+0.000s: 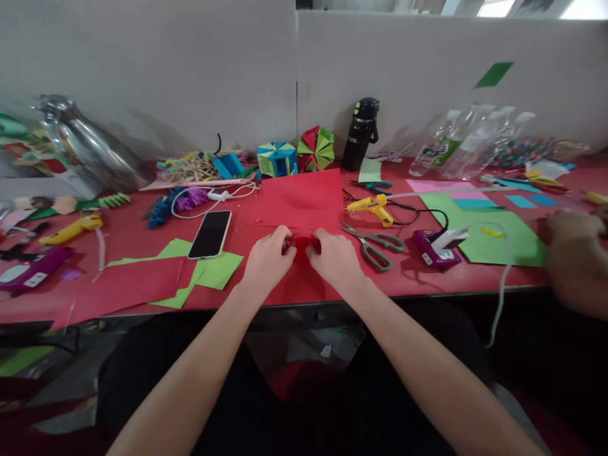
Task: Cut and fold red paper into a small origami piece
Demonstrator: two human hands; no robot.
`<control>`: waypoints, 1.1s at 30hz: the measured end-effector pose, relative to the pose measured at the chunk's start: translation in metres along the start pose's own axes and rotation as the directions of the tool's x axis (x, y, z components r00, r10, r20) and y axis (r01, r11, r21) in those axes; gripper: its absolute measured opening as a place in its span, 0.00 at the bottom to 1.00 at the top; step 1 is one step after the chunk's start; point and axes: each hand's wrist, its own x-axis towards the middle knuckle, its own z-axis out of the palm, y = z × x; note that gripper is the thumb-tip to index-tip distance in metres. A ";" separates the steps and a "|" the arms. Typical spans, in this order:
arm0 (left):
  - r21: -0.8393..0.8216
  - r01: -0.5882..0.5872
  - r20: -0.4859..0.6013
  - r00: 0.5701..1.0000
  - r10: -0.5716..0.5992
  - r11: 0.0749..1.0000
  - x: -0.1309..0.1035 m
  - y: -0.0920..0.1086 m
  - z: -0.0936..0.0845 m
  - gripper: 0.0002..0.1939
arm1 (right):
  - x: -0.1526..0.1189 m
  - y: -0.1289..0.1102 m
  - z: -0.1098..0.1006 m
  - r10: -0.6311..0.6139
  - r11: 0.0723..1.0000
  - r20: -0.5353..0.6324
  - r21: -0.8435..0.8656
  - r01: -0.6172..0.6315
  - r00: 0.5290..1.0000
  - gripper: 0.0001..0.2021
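Between my hands is a small piece of red paper [302,248], pinched at its two sides near the table's front edge. My left hand [270,254] has its fingers curled on the left side of the piece. On the other side, my right hand [333,254] grips it with thumb and fingers bent. How the piece is folded is hard to make out, red against red. Just beyond my hands lies a large red paper sheet [301,197]. Grey-handled scissors [375,244] rest to the right of my right hand.
A phone [210,234] and green paper sheets [221,269] lie left. A yellow glue gun [373,208] and a purple power strip [434,250] are on the right. Behind stand folded paper ornaments [316,149] and a black bottle [361,134]. Another person's hand [577,253] is far right.
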 end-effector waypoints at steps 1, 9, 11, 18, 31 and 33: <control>-0.014 -0.008 -0.002 1.000 0.008 1.000 -0.001 0.000 0.001 0.06 | -0.001 0.003 0.002 0.002 1.000 -0.017 0.024 -0.002 1.000 0.13; 0.014 -0.052 -0.048 0.997 0.053 0.999 -0.005 -0.005 0.010 0.07 | -0.004 0.015 0.012 -0.254 0.959 -0.055 0.111 0.259 0.966 0.25; 0.041 -0.046 -0.054 0.997 0.048 0.998 -0.007 -0.007 0.011 0.07 | -0.006 0.016 0.011 -0.271 0.953 -0.055 0.124 0.276 0.961 0.24; 0.043 -0.042 -0.065 0.997 0.045 0.998 -0.013 -0.007 0.020 0.16 | -0.009 0.020 0.018 -0.306 0.912 -0.113 0.251 0.325 0.945 0.25; 0.073 -0.158 -0.173 0.970 0.169 0.985 -0.017 -0.016 0.025 0.20 | -0.014 0.013 0.027 0.028 0.772 -0.148 0.632 0.073 0.989 0.14; 0.027 -0.144 -0.157 0.977 0.147 0.989 -0.016 -0.015 0.024 0.19 | -0.014 0.013 0.027 0.045 0.772 -0.113 0.634 0.037 0.993 0.15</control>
